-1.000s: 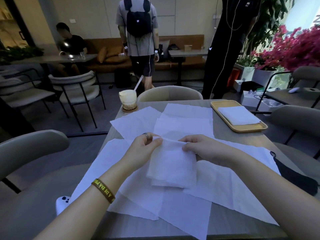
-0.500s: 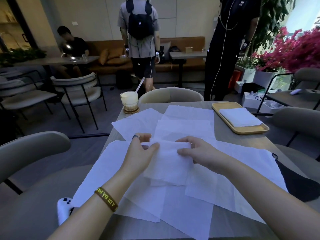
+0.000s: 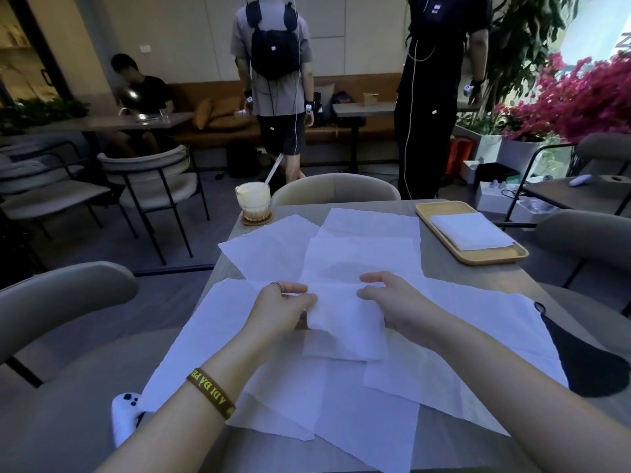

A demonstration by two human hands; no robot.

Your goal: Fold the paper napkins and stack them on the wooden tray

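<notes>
Napkin (image 3: 345, 322) part-folded, near centre | left hand (image 3: 283, 308) and right hand (image 3: 399, 302) pinch its side edges | step: folding | next: crease, carry to wooden tray (image 3: 478, 259) far right

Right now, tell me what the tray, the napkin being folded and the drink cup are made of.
Tray: looks like pale wood or bamboo, matte; honey colour, rounded raised rim.
Napkin: thin tissue paper, matte white; it creases softly and droops at its lower edge.
Cup: clear glass or plastic, I cannot tell which; glossy, drink layers show through.
</notes>
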